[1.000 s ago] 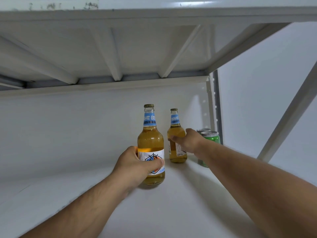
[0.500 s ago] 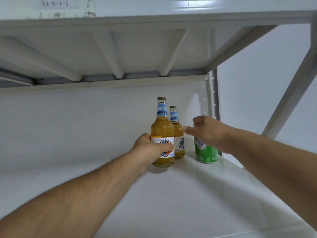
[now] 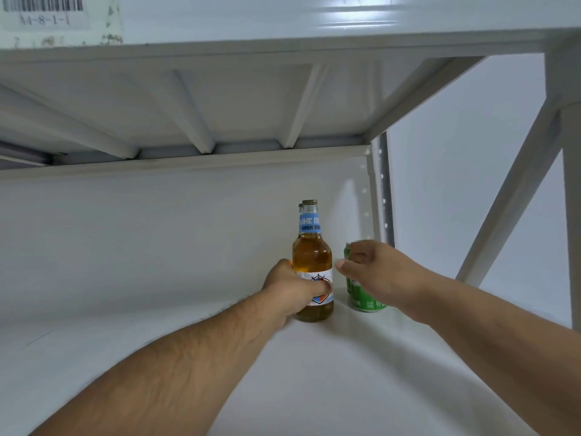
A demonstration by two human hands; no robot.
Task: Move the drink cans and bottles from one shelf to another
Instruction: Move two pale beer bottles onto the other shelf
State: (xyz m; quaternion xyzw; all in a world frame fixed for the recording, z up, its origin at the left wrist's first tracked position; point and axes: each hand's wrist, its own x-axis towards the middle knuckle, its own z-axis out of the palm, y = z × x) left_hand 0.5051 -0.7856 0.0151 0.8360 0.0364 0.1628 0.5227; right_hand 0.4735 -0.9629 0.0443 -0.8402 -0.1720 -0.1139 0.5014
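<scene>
An amber glass bottle (image 3: pixel 312 256) with a blue neck label and a gold cap stands on the white shelf board (image 3: pixel 314 372) near the back right. My left hand (image 3: pixel 294 289) grips its lower body around the white label. A second bottle (image 3: pixel 300 206) is almost fully hidden right behind it. My right hand (image 3: pixel 371 265) hovers just right of the bottle with loosely curled fingers, holding nothing, in front of green cans (image 3: pixel 366 298) at the shelf's right end.
The underside of the upper shelf (image 3: pixel 220 99) with its ribs hangs low overhead. A white back panel (image 3: pixel 157 240) closes the rear. A diagonal brace (image 3: pixel 509 202) and an upright post (image 3: pixel 569 184) stand at the right.
My left hand has carried its bottle to the right, so it now covers the rear bottle. My right hand has drawn back from that bottle and hangs before the cans.
</scene>
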